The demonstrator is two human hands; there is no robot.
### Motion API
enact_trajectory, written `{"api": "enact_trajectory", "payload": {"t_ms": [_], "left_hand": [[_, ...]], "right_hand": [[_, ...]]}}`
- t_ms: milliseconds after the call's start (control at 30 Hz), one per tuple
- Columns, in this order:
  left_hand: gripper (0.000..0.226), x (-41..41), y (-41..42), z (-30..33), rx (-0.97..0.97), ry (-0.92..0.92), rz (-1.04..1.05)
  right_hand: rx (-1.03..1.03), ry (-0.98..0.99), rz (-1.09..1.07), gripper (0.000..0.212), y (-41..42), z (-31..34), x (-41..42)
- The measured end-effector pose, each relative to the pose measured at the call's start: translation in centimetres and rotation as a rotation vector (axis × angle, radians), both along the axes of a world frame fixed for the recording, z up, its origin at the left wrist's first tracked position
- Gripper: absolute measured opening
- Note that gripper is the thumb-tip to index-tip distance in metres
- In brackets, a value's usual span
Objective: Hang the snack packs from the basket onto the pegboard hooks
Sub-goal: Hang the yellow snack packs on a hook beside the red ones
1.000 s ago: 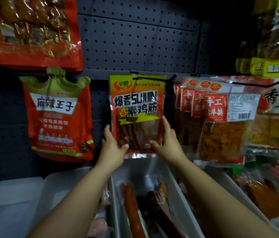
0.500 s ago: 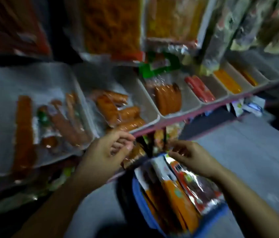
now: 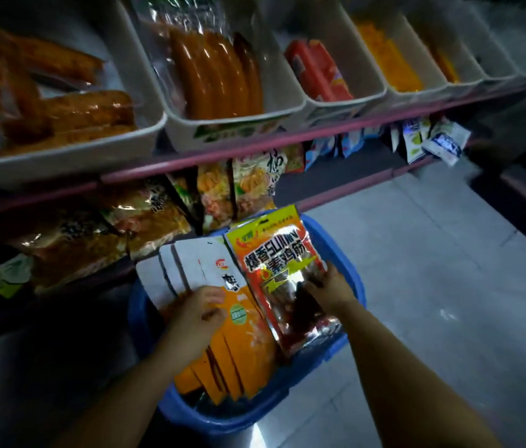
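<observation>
A blue basket (image 3: 357,287) sits on the floor below the shelves, full of snack packs. On its right side stands an orange and red snack pack (image 3: 274,257) with a clear window. My right hand (image 3: 331,289) grips that pack at its right edge, fingers curled over the front. Left of it a fanned stack of white and orange packs (image 3: 242,331) leans in the basket. My left hand (image 3: 198,313) rests on this stack with fingers curled over the top pack. The pegboard is out of view.
White bins (image 3: 232,124) of sausages and orange snacks line a shelf with a pink rail (image 3: 319,134) above the basket. Noodle and snack bags (image 3: 145,215) fill the lower shelf. Grey floor tiles (image 3: 449,286) spread out to the right.
A second ago both hands were up at the pegboard on a hung orange pack. The view then dropped to the basket, where both hands now lie on packs.
</observation>
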State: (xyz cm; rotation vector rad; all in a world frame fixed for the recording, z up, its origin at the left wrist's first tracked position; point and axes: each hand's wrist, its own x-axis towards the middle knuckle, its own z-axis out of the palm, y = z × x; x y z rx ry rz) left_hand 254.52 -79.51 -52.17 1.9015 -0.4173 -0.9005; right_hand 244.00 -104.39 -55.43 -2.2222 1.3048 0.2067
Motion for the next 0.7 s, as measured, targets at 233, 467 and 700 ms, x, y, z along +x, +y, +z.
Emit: {"api": "enact_trajectory", "payload": {"t_ms": [233, 467, 700], "left_hand": [[0.046, 0.0, -3.3, -0.8, 0.175, -0.033, 0.133], [0.028, -0.4, -4.5, 0.1, -0.102, 0.198, 0.293], [0.013, 1.6, -3.2, 0.0, -0.158, 0.039, 0.452]], "right_hand": [[0.111, -0.461, 0.011, 0.011, 2.7, -1.3, -1.4], [0.568, -0.757, -0.049, 0.011, 3.8, 2.0, -2.4], [0.328, -0.496, -0.074, 0.016, 1.2, 0.4, 2.6]]}}
